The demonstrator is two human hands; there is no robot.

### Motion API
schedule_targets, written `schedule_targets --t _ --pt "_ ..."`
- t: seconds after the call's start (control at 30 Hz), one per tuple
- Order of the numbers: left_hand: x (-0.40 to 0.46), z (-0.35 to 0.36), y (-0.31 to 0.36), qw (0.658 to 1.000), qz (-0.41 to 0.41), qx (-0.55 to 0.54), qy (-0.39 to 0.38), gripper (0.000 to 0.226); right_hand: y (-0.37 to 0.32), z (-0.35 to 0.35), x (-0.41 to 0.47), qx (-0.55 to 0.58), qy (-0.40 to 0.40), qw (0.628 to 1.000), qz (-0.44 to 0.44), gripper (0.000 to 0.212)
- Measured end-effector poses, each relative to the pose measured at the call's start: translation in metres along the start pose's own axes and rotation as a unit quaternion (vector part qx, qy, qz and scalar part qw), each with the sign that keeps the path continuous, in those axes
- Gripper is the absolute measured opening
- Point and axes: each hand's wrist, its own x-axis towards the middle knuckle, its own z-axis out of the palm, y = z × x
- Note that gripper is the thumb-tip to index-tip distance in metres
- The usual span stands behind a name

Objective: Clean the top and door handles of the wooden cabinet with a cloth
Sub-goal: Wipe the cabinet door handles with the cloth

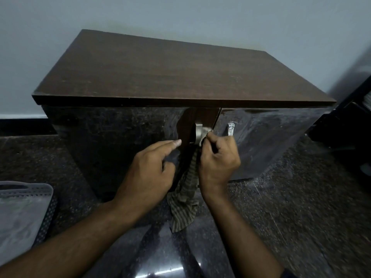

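Two hands worked at the front of the dark wooden cabinet point(180, 73), which stood against a pale wall point(180, 15) on a speckled dark floor point(301, 207). At far left sat a grey perforated basket point(26, 207). The left hand point(148, 171) reached to the left door point(120, 141), fingers straight, fingertips at the door's edge. Next came the left handle point(197, 133), with the striped cloth point(184, 203) bunched against it and hanging below. The right hand point(217, 159) pinched that cloth with curled fingers. Further right, the right handle point(230, 129) stood bare.
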Motion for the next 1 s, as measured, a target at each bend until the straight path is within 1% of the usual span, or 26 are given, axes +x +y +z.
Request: schedule_targets --t 0.13,0.2,0.27,0.33,0.4,0.43,0.57,0.63,0.67,0.77,0.83,0.9,1.0 --pt "-0.001 0.001 0.0 1.0 -0.01 -0.006 0.0 0.052 0.01 -0.003 -0.033 -0.026 -0.076 0.994 0.079 0.009" --pt "-0.002 0.002 0.0 1.0 -0.006 -0.004 -0.009 0.051 0.011 -0.002 -0.029 -0.01 -0.082 0.991 0.107 0.01" --pt "-0.003 0.004 0.002 1.0 0.0 -0.003 -0.019 0.051 0.006 -0.004 -0.015 0.022 -0.052 0.994 0.097 0.01" --pt "-0.002 0.004 0.001 1.0 0.003 -0.004 -0.022 0.051 0.0 -0.004 -0.005 0.048 -0.027 0.997 0.061 0.01" --pt "-0.002 0.003 0.001 1.0 0.004 -0.005 -0.02 0.052 -0.003 -0.003 -0.005 0.041 -0.032 0.998 0.045 0.008" --pt "-0.001 0.003 0.001 1.0 0.003 -0.005 -0.018 0.052 -0.002 -0.003 -0.01 0.031 -0.044 0.997 0.052 0.008" --pt "-0.001 0.003 0.002 1.0 0.002 -0.008 -0.015 0.052 0.004 -0.005 -0.021 0.012 -0.095 0.984 0.149 0.012" --pt "-0.001 0.003 0.003 1.0 0.007 -0.007 -0.019 0.051 0.003 -0.005 -0.014 0.021 -0.097 0.979 0.179 0.015" --pt "-0.002 0.004 0.004 1.0 0.008 -0.006 -0.021 0.051 0.0 -0.006 -0.009 0.031 -0.085 0.981 0.173 0.014" --pt "-0.004 0.004 0.003 1.0 0.006 -0.004 -0.025 0.051 -0.008 -0.004 0.001 0.058 -0.035 0.992 0.105 0.01" --pt "-0.005 0.004 0.001 0.999 0.006 0.0 -0.032 0.052 -0.005 -0.001 -0.004 0.04 -0.034 0.996 0.078 0.011" --pt "-0.005 0.004 0.0 0.999 0.004 0.003 -0.039 0.053 0.003 -0.001 -0.019 0.004 -0.062 0.994 0.085 0.012" --pt "-0.004 0.005 0.002 0.999 0.006 0.001 -0.049 0.055 0.014 -0.005 -0.039 0.003 -0.147 0.974 0.17 0.013"
